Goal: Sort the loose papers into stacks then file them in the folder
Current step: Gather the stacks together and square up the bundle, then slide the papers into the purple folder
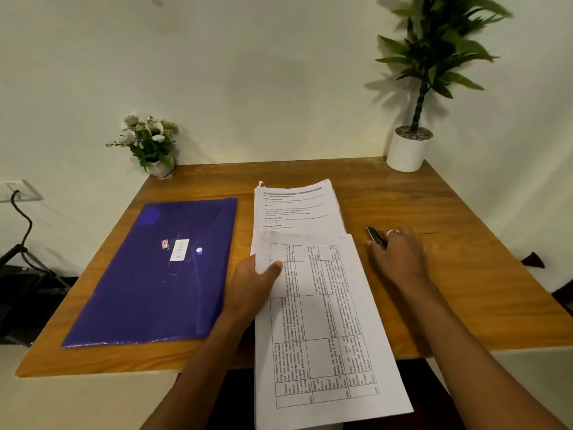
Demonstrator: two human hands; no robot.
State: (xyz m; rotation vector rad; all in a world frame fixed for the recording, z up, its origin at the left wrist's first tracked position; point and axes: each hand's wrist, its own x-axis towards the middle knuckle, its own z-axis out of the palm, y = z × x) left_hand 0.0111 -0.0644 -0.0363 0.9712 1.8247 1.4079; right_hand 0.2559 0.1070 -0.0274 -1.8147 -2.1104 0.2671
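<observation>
A purple folder (161, 271) lies closed on the left half of the wooden table (449, 243). To its right a stack of printed papers (294, 209) rests flat on the table. My left hand (254, 287) pinches the left edge of a sheaf of sheets with a printed table (322, 330), held above the table's front edge and overlapping the stack. My right hand (400, 256) rests on the table right of the papers, fingers curled around a small black binder clip (376, 237).
A small pot of white flowers (152, 147) stands at the back left corner and a tall green plant in a white pot (409, 147) at the back right. A wall socket with a black cable (18, 200) is off the table's left.
</observation>
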